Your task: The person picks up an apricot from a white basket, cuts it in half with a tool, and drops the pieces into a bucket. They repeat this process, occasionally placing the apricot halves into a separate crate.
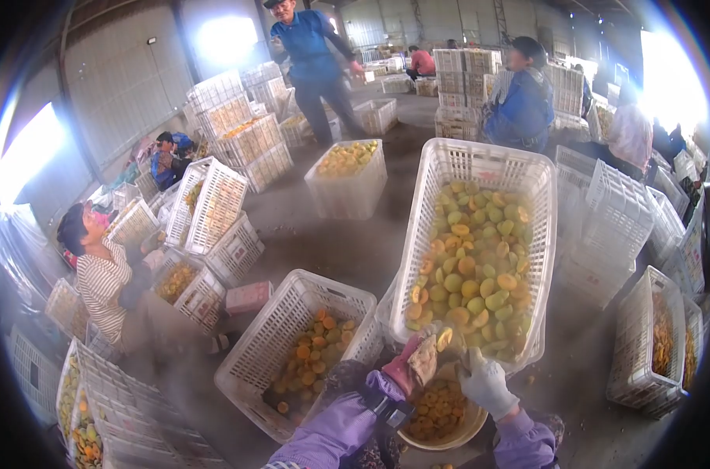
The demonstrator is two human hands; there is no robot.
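My left hand [419, 364], in a pink and pale worn glove, is closed with an apricot [445, 338] at its fingertips. Close beside it, my right hand [488, 384] in a white glove has its fingers bent together; what they hold, if anything, is hidden. Both hands are above a round tub [474, 424] with small orange-brown pieces [431, 413] in it. Just beyond them a white crate [541, 234] tilts toward me, holding many green and orange apricots [480, 258]. To the left, another white crate [241, 356] has orange apricot halves [316, 352] at its bottom.
A full crate of apricots [345, 160] stands ahead on the floor, near a standing person in blue [312, 51]. A seated person in stripes [103, 277] is at left, beside a pink box [249, 298]. Stacked crates [617, 211] rise at right.
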